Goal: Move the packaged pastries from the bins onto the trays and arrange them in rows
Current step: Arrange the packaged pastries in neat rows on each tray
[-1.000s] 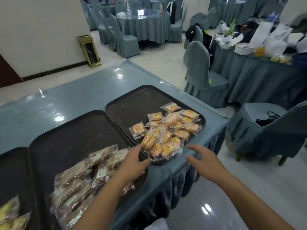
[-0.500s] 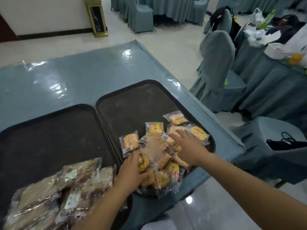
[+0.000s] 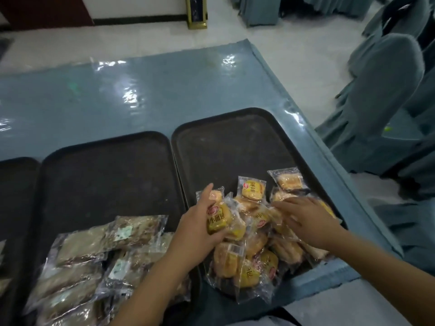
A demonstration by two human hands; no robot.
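Mostly yellow packets (image 3: pixel 253 190), red logo, Chinese print; left hand (image 3: pixel 197 228) grips one.

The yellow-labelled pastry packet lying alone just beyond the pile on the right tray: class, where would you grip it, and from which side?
Pinch the yellow-labelled packet by its clear sealed far edge, coming from above and beyond. It lies flat and apart on the right tray, with bare tray beyond it, while the pile and both hands crowd its near side.
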